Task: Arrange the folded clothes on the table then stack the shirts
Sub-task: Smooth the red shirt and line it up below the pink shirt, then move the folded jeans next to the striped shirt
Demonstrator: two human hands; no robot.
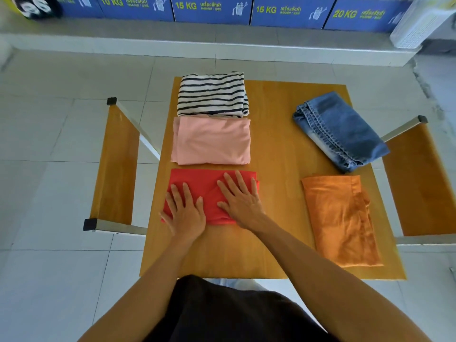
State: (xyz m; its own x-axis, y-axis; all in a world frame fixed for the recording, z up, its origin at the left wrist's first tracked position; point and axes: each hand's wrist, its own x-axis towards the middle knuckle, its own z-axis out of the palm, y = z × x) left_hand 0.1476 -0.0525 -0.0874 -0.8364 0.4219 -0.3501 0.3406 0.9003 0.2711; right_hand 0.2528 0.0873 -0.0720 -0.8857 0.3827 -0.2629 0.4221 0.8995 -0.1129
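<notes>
1. There is one view only, from a camera worn on the person's head, so no part of the scene is shared with a second view.
2. It looks forward and steeply down onto the wooden table [276,149], which fills the middle of the frame.
3. It sits close: both forearms enter from the bottom edge, and the person's dark top fills the bottom centre.
4. The wide-angle lens bends the tiled floor [49,134] at the frame's sides, and blue signs [212,8] run along the top edge.

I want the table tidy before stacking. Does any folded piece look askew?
Yes. The folded jeans at the far right lie diagonally, unlike the squared column of striped, pink and red shirts. The orange garment is slightly tilted and rumpled.
</notes>
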